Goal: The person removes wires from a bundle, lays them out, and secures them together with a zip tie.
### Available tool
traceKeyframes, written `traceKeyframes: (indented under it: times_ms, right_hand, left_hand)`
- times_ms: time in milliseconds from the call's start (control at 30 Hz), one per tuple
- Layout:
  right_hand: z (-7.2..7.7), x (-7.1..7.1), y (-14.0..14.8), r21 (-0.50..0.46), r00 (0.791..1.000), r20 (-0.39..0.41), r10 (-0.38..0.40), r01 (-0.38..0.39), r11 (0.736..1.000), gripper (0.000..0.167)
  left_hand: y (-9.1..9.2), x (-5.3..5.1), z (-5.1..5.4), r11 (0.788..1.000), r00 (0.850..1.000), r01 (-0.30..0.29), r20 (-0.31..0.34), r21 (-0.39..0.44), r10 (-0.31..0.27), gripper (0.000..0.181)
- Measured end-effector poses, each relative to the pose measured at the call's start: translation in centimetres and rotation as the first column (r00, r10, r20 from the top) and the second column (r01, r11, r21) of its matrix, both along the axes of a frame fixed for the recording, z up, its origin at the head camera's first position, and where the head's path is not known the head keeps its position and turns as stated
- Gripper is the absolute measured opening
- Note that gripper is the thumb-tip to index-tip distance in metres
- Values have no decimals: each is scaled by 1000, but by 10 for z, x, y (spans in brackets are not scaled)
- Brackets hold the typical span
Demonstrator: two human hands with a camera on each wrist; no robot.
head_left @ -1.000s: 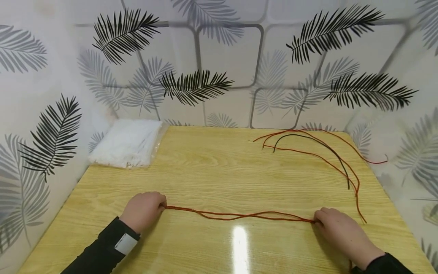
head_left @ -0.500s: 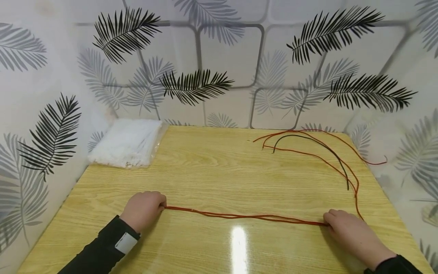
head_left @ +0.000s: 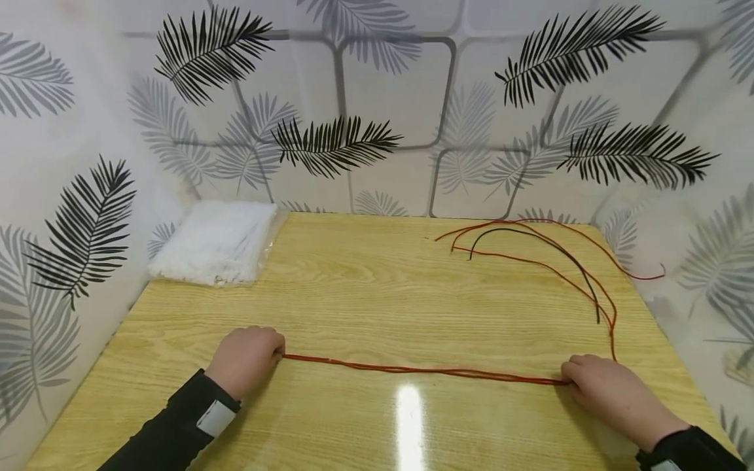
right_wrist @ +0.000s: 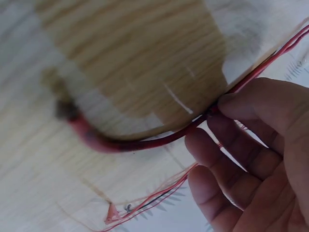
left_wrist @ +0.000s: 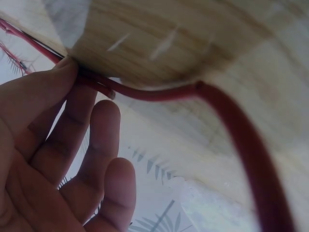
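Observation:
Two red wires (head_left: 412, 370) run side by side, nearly straight, across the front of the table between my hands. My left hand (head_left: 244, 361) pinches them at the left end between thumb and index finger. In the left wrist view, one short wire end stops just past the fingertips, while a longer red tail (left_wrist: 159, 94) curves away. At the other end, my right hand (head_left: 612, 396) pinches the wires with thumb and index finger. A red tail (right_wrist: 145, 143) bends beyond that pinch in the right wrist view, its dark end blurred.
Several loose red wires (head_left: 542, 263) and a black wire (head_left: 568, 252) lie curved at the back right of the wooden table (head_left: 353, 294). A clear bag of white pieces (head_left: 215, 242) lies at the back left. Leaf-patterned walls (head_left: 394, 98) border the table.
My right hand has moved to the right, and the two red wires between my hands have become straighter and closer together. My left hand has stayed in about the same place.

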State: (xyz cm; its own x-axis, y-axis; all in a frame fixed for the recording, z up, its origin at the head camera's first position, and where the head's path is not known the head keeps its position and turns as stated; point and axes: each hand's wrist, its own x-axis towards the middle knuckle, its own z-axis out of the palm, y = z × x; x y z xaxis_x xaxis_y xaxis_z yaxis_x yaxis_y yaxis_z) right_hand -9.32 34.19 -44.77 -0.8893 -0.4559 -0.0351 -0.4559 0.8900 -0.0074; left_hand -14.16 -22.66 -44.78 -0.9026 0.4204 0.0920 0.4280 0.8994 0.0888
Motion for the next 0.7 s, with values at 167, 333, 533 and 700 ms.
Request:
traceKeyframes:
  times_ms: [167,333,533,700]
  right_hand:
    - [0,0,2,-8,1000,5,5,-4,1000,25]
    - [-2,0,9,15,1000,-25,-3,3,1000,27]
    - [-3,2,16,28,1000,-18,-9,10,1000,30]
    - [-1,4,16,30,1000,-14,-14,15,999,26]
  left_hand:
    - [0,1,3,1000,1000,11,-15,-22,-11,14]
    - [1,1,5,999,999,29,-31,-21,-30,10]
    - [2,3,5,1000,1000,14,-13,-26,-14,15]
    - [4,4,3,1000,1000,12,-20,-21,-12,19]
